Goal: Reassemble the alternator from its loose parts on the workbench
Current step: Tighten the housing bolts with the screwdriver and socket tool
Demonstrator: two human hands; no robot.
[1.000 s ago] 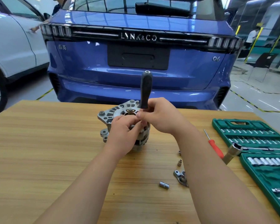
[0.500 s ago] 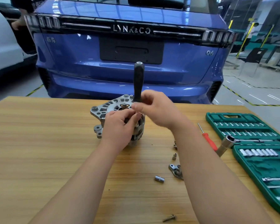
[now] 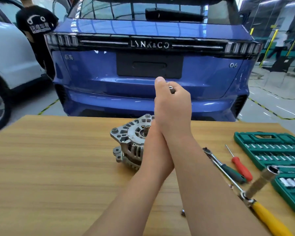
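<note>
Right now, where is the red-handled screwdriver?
In the head view, the red-handled screwdriver lies on the workbench at right, between the green-handled ratchet and the green socket case.

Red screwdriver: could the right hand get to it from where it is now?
Probably yes, once it lets go. The right hand is closed around a tool handle above the alternator; the red screwdriver lies uncovered on the bench to its right.

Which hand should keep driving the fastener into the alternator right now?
Right. The right hand already grips the driver handle above the alternator; the left hand is hidden behind it.
</note>
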